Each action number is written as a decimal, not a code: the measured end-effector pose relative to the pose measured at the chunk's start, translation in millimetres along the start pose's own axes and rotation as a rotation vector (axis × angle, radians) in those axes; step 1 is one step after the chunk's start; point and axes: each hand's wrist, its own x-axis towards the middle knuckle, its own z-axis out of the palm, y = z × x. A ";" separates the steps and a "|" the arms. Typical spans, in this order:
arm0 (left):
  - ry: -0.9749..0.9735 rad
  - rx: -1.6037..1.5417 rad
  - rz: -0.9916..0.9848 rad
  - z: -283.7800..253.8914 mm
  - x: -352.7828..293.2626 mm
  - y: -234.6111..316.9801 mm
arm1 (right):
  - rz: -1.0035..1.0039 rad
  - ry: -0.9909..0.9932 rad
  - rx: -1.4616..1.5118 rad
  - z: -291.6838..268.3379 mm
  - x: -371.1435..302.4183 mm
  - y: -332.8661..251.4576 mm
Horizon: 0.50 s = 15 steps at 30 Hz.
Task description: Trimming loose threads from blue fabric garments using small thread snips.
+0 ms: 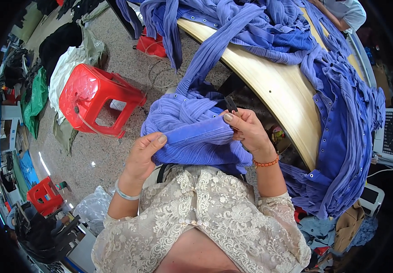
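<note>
A purple-blue ribbed garment (187, 113) lies bunched over my lap, with a smoother band (192, 134) stretched between my hands. My left hand (144, 152) pinches the band's left end, thumb on top. At the band's other end, my right hand (249, 129) grips the fabric between thumb and fingers. A small dark tool (231, 104), which looks like thread snips, sticks up from that same hand; its lower part is hidden by the fingers. From my lap, a long strip of the fabric (210, 54) runs up to the table.
A pale wooden table (271, 95) curves along the right, heaped with blue garments (337, 132) bearing metal eyelets. A red stool (82, 98) stands to the left, with another red stool (45, 195) behind. Another person (347, 13) is at the table's far side.
</note>
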 end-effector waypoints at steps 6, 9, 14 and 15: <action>-0.144 0.686 0.191 11.4 9.5 10.3 | -0.021 -0.058 -0.019 3.5 -4.3 -4.4; -0.212 0.818 0.314 34.6 20.1 12.3 | -0.004 -0.084 -0.028 14.4 -7.5 -10.5; -0.398 0.595 0.319 60.3 38.3 3.5 | 0.000 -0.095 -0.092 21.1 -11.4 -15.1; -0.394 0.471 0.186 59.6 39.3 1.4 | -0.001 -0.091 -0.093 19.8 -12.2 -15.8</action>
